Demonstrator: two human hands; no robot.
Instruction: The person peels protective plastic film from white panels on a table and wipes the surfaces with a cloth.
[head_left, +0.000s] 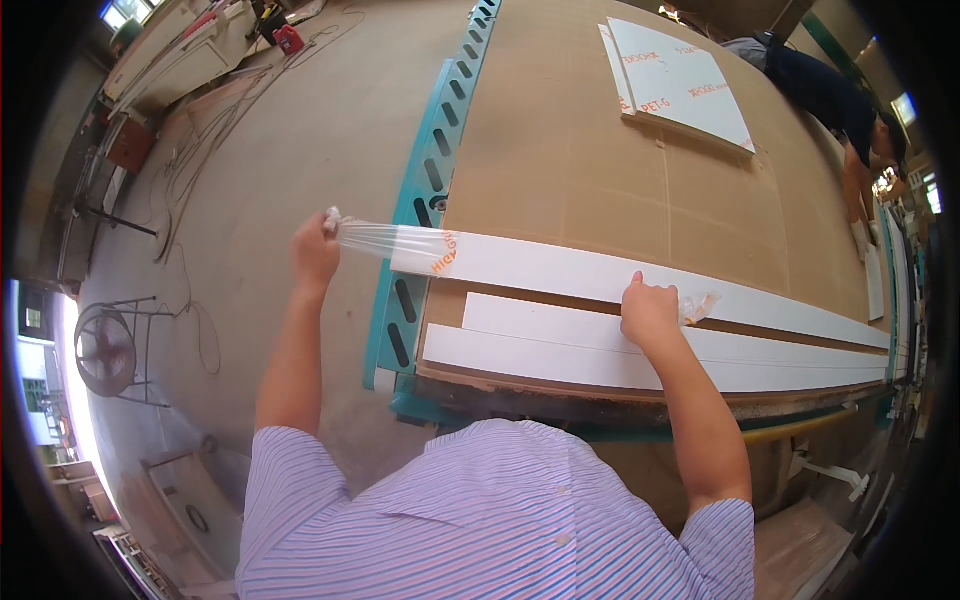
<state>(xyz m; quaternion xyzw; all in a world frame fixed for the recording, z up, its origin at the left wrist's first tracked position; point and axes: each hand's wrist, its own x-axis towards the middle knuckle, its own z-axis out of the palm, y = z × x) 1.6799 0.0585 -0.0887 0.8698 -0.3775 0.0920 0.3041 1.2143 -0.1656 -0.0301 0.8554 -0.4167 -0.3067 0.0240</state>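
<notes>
My left hand (315, 251) grips the bunched end of a clear protective film (397, 241), which stretches taut past the table's left edge and still clings to the left end of a long white panel strip (540, 260). My right hand (649, 309) is closed and rests over the near side of that strip. A crumpled piece of clear film (699, 307) with orange print sticks out from its right side. Nearer to me, a shorter-looking white strip (555, 322) and another white strip (525, 352) lie side by side on the brown-topped table.
White panel pieces (679, 82) with orange print lie on the table's far part. A slotted teal metal rail (448, 112) borders the table's left side. At the far right, another person (825, 90) bends over the table. A round fan (107, 349) and loose cables (187, 150) are on the floor at left.
</notes>
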